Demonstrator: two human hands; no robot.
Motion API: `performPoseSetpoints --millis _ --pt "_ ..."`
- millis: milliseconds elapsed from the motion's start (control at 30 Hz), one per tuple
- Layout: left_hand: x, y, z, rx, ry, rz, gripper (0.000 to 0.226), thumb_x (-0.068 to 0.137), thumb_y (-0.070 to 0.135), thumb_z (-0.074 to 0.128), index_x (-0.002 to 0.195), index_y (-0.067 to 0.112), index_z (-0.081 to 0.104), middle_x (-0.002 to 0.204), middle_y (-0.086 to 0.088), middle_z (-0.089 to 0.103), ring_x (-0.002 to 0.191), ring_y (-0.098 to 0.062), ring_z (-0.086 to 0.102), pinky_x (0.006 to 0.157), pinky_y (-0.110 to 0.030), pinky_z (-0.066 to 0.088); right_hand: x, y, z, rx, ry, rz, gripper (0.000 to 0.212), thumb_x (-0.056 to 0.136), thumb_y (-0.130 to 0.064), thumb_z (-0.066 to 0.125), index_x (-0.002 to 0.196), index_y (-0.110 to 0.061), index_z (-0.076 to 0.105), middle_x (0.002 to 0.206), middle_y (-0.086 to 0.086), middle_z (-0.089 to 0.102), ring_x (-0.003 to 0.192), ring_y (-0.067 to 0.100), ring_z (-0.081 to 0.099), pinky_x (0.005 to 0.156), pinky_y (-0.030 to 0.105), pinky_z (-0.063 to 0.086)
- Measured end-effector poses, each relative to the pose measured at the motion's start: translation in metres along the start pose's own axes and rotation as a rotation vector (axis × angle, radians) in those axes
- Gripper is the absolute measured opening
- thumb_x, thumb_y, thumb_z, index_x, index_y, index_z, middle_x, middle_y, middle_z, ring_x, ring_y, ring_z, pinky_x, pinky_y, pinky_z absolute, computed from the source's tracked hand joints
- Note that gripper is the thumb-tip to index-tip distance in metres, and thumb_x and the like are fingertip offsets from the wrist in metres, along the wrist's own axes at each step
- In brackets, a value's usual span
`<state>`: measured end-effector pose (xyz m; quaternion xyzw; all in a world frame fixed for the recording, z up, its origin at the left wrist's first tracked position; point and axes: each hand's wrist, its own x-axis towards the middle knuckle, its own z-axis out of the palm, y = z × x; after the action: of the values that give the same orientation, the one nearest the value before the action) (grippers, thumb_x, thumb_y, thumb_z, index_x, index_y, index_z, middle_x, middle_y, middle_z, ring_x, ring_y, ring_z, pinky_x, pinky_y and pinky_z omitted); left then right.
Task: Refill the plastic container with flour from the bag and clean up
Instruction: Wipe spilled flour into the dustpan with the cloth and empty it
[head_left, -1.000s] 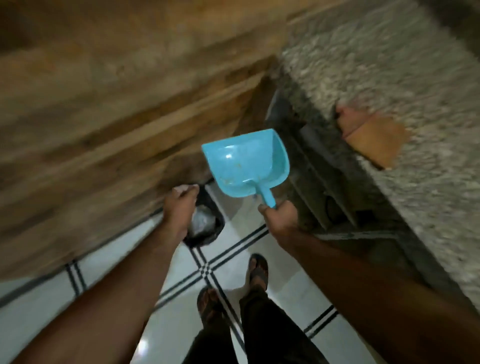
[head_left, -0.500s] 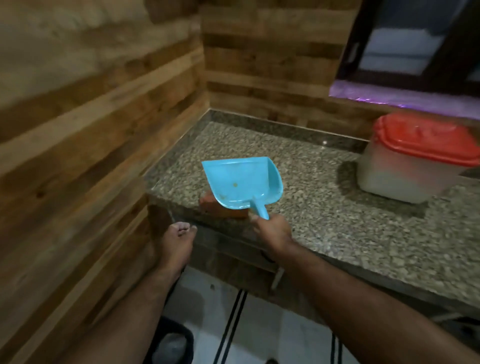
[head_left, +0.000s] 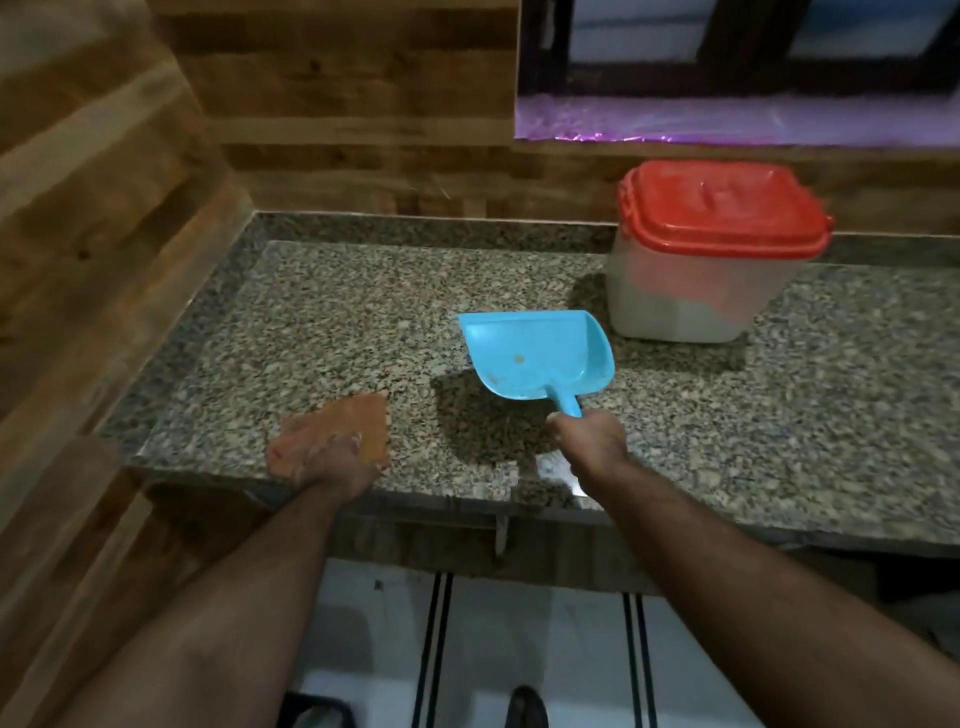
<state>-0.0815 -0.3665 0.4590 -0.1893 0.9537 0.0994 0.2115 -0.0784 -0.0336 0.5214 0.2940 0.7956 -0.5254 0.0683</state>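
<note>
Two bare arms reach from the near edge over a speckled granite table (head_left: 322, 312) set into a corner of wood-plank walls (head_left: 104, 218), with a dark window (head_left: 727, 47) above its far right side. The tabletop runs from the left wall to the right edge of view. Below its near edge lies a pale tiled floor (head_left: 535, 649) with dark double stripes.

On the far right of the table stands the plastic container (head_left: 685, 291), a translucent square tub with pale contents showing through its wall and a red lid (head_left: 719, 210) closed on top. It sits close to the back wall, well apart from both hands.

Near the middle, a blue dustpan (head_left: 535, 358) is held over the table with its open mouth toward the far left and its handle toward the near right. A dark shadow lies on the granite just beneath and to the left of it. A small yellowish speck shows inside the pan. The right hand (head_left: 589, 441) is curled closed around the end of the handle.

At the near left edge of the table lies an orange-brown cloth (head_left: 358, 421), flat and somewhat crumpled. The left hand (head_left: 332, 462) rests on its near part, fingers bent down onto it; whether they pinch the cloth or only press on it cannot be told.
</note>
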Motion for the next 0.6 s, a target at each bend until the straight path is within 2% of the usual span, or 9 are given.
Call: performPoseSetpoints --millis 100,167,233,300,367,433,500,533,600 --pt "0.007 0.016 -0.001 0.015 0.23 0.01 0.037 0.104 0.027 0.057 0.136 0.013 0.07 0.136 -0.018 0.069 0.123 -0.039 0.065 0.103 -0.044 0.052 0.016 0.002 -0.015 -0.043 0.038 0.017 0.02 0.081 -0.028 0.075 0.08 -0.01 0.067 0.068 0.008 0.066 0.062 0.03 0.067 0.056 0.039 0.054" --pt "0.015 0.036 -0.022 -0.014 0.335 0.029 0.028 0.102 0.027 0.056 0.119 0.014 0.074 0.118 -0.016 0.075 0.108 -0.039 0.071 0.09 -0.043 0.057 0.027 0.006 -0.022 -0.069 0.065 0.027 0.023 0.08 -0.03 0.075 0.078 -0.009 0.068 0.066 0.009 0.067 0.067 0.035 0.07 0.06 0.043 0.057" --pt "0.037 0.063 -0.049 -0.128 0.405 0.045 0.028 0.106 0.028 0.051 0.116 0.009 0.069 0.114 -0.018 0.074 0.105 -0.041 0.072 0.085 -0.044 0.057 0.036 0.013 -0.026 -0.085 0.089 0.043 0.025 0.079 -0.031 0.074 0.078 -0.006 0.07 0.066 0.01 0.068 0.069 0.037 0.072 0.058 0.039 0.053" --pt "0.066 0.094 -0.078 -0.248 0.474 0.069 0.033 0.108 0.03 0.049 0.119 0.003 0.065 0.118 -0.023 0.071 0.11 -0.044 0.071 0.089 -0.049 0.057 0.041 0.022 -0.028 -0.125 0.108 0.063 0.026 0.081 -0.03 0.075 0.081 -0.004 0.074 0.069 0.01 0.07 0.069 0.034 0.07 0.055 0.031 0.047" --pt "0.104 0.122 -0.1 -0.317 0.505 0.111 0.036 0.108 0.03 0.048 0.121 0.0 0.062 0.124 -0.027 0.068 0.116 -0.047 0.067 0.096 -0.052 0.055 0.045 0.032 -0.027 -0.173 0.133 0.095 0.026 0.084 -0.03 0.075 0.081 -0.004 0.074 0.07 0.01 0.071 0.071 0.033 0.07 0.055 0.03 0.043" --pt "0.145 0.152 -0.113 -0.319 0.43 0.156 0.039 0.108 0.031 0.046 0.124 0.0 0.062 0.128 -0.028 0.067 0.119 -0.048 0.066 0.101 -0.052 0.054 0.049 0.038 -0.028 -0.193 0.176 0.133 0.027 0.085 -0.033 0.073 0.08 -0.007 0.073 0.071 0.01 0.071 0.071 0.033 0.071 0.056 0.032 0.048" --pt "0.193 0.18 -0.114 -0.263 0.254 0.25 0.041 0.108 0.032 0.046 0.126 0.001 0.065 0.129 -0.028 0.068 0.12 -0.046 0.067 0.102 -0.048 0.054 0.055 0.042 -0.028 -0.204 0.231 0.163 0.027 0.084 -0.036 0.073 0.079 -0.009 0.072 0.071 0.01 0.072 0.072 0.034 0.072 0.061 0.036 0.054" --pt "0.207 0.196 -0.112 -0.221 0.134 0.32 0.045 0.107 0.037 0.046 0.13 0.003 0.066 0.133 -0.027 0.068 0.123 -0.043 0.066 0.103 -0.045 0.053 0.057 0.044 -0.028 -0.204 0.254 0.178 0.026 0.084 -0.035 0.074 0.077 -0.01 0.07 0.071 0.009 0.072 0.071 0.033 0.072 0.061 0.036 0.054" --pt "0.212 0.227 -0.103 -0.112 -0.063 0.445 0.062 0.1 0.057 0.046 0.143 0.014 0.061 0.144 -0.02 0.06 0.14 -0.033 0.054 0.115 -0.042 0.043 0.06 0.045 -0.029 -0.201 0.297 0.198 0.023 0.084 -0.032 0.076 0.076 -0.012 0.069 0.068 0.007 0.07 0.067 0.03 0.071 0.059 0.035 0.054"
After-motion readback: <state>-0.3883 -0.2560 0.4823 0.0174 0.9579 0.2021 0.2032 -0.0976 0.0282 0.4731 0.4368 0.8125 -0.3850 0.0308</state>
